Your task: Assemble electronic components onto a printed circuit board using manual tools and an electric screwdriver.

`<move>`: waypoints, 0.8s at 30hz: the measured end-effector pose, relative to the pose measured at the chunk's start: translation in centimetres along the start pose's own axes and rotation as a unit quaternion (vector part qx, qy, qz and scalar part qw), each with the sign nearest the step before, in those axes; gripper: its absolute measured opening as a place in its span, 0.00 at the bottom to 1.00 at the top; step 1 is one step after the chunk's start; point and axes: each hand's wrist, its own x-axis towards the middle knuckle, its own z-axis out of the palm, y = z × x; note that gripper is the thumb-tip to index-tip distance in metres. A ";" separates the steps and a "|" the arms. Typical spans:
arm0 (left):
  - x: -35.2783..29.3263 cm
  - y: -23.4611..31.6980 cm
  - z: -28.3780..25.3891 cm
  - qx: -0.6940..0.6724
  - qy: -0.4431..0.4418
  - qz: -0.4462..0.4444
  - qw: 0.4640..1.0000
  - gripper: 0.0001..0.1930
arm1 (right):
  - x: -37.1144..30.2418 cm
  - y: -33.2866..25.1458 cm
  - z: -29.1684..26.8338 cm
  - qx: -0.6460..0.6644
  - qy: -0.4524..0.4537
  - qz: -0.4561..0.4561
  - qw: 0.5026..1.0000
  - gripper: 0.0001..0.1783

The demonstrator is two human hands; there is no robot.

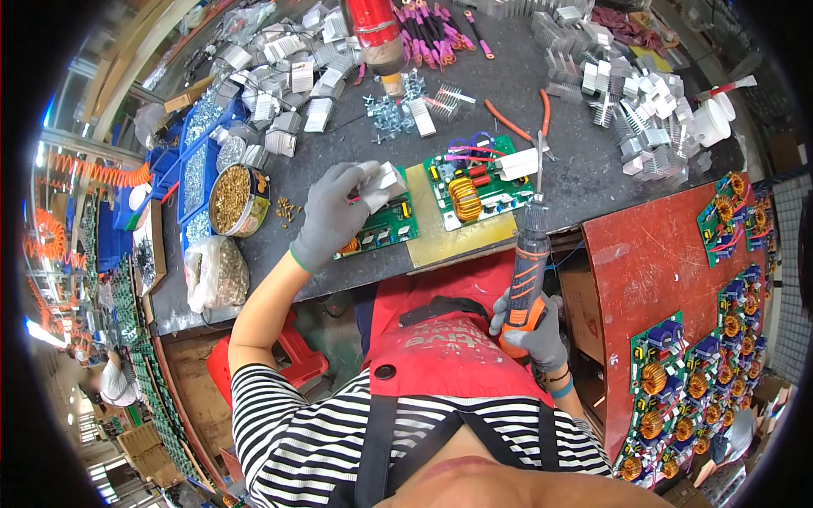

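Left hand [329,207]: pinches a pale metal piece [384,187] between gloved fingers, at the 12 o'clock side of the left circuit board [395,223], probably to steady it; cannot tell whether touching the board.
Right hand [539,330]: wraps gloved fingers round the lower grip of an electric screwdriver [527,275], at 4 o'clock in the view, seemingly for firm control.
Screwdriver's aim: points bit-first toward 12 o'clock, long axis running from 6 to 12 with a slight lean toward 1.
Metal piece's long axis: partly hidden by the glove; cannot tell.
Right circuit board [478,184]: lies at 2 o'clock from the left one on the dark surface [584,182], beside a yellow plate [464,245], likely for easy reach.
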 end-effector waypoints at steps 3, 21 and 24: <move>0.2 -0.1 0.1 -0.005 -0.016 -0.009 1.000 0.21 | 0.4 0.0 0.0 -0.009 -0.013 -0.003 1.000 0.29; 3.0 -7.2 -0.8 -0.071 -0.107 -0.083 0.988 0.17 | 0.7 -0.1 0.6 -0.014 -0.035 0.010 0.999 0.30; 5.5 -9.6 1.0 -0.102 -0.098 -0.148 0.979 0.16 | 0.6 -0.1 0.8 -0.012 -0.023 0.016 1.000 0.30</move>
